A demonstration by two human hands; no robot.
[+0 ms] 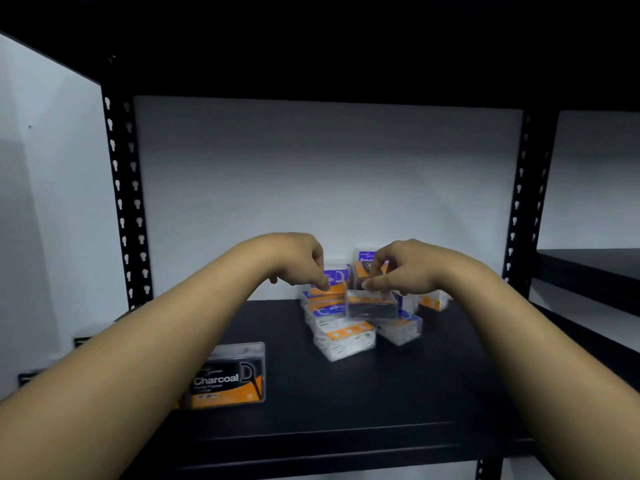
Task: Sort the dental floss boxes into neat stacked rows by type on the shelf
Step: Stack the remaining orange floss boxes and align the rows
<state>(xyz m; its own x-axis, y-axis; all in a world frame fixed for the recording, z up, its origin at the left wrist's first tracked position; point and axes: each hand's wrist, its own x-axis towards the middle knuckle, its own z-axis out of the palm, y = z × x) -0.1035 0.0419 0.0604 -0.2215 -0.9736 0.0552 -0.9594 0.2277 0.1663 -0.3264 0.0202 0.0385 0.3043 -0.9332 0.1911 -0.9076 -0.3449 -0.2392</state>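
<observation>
While a box labelled "Charcoal" (228, 377) is standing at seven o'clock on the shelf (398, 393), the right hand (401, 271) is pinching a dark box (372, 306); the left hand (304, 261) is hovering, fingers curled on nothing

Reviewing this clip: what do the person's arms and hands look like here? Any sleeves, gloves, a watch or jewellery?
Both forearms are bare as far as the frame shows, with no sleeve in view. The left hand and right hand wear no gloves, and no watch, bracelet or ring shows. The image is blurred, so small rings cannot be ruled out.
</observation>
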